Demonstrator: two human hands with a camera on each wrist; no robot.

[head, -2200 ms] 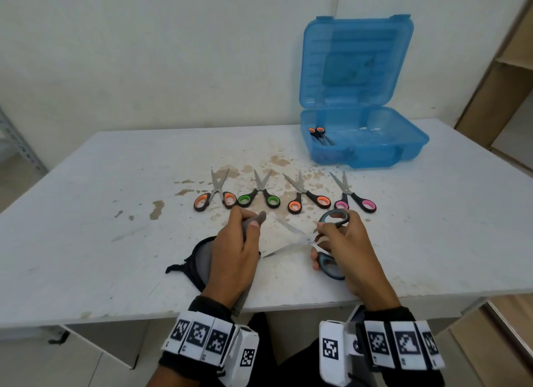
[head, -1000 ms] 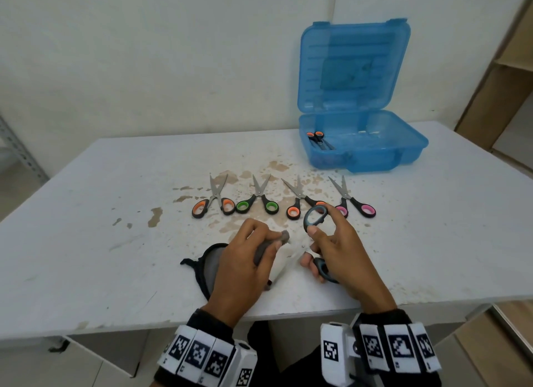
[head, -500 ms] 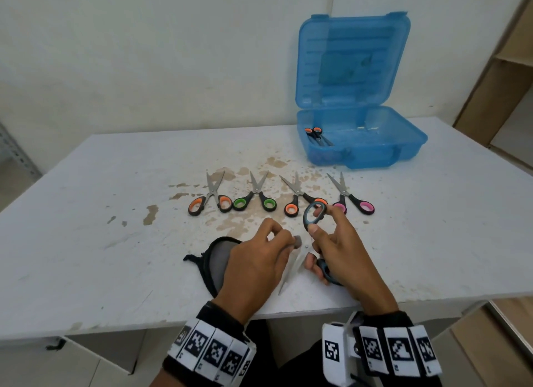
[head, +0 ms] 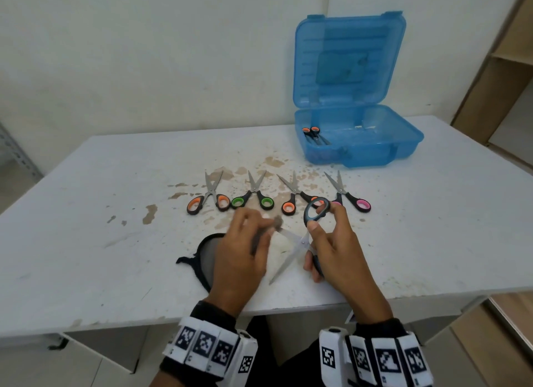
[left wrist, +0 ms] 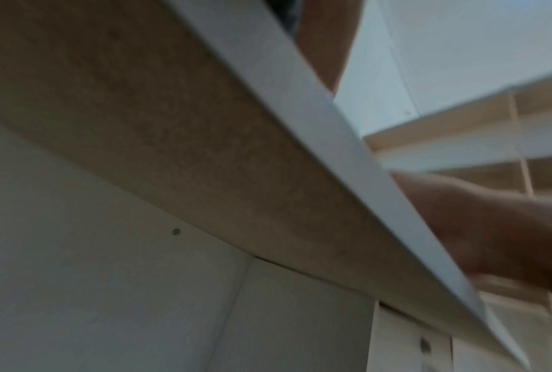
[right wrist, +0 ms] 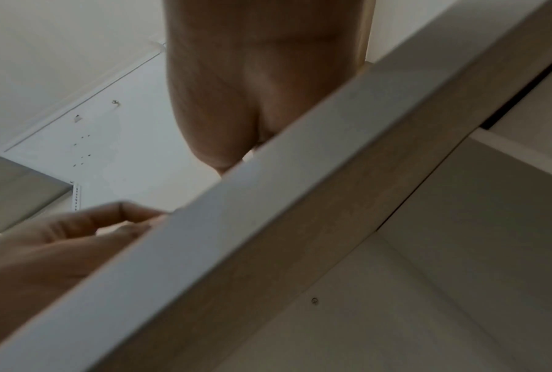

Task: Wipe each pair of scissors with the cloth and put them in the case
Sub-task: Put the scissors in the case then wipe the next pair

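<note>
Head view. The right hand (head: 337,251) holds a pair of grey-handled steel scissors (head: 302,239) above the near edge of the white, stained worktop (head: 86,242). Its thumb and forefinger pinch the upper handle loop at 12 o'clock of the hand, while the curled lower fingers close around the second loop. The blades are spread apart: one points toward 10 o'clock, the other toward 7 o'clock.

The left hand (head: 242,254), blurred, has its fingers curled and pinches a fold of grey cloth with black edging (head: 206,257) against the tip of the 10 o'clock blade. The rest of the cloth lies on the worktop at 9 o'clock of this hand.

Four further pairs lie in a row at 12 o'clock of the hands, blades pointing away: orange-handled scissors (head: 208,197), green-handled scissors (head: 253,196), a second orange-handled pair (head: 294,196), and pink-handled scissors (head: 346,194). The right hand partly hides the second orange-handled pair.

The translucent blue plastic case (head: 375,144) stands at 1 o'clock with its lid upright. One black-and-orange-handled pair (head: 313,134) lies inside it, at its left end.

Wrist views. Both look up past the worktop's edge and show each hand only in part.
</note>
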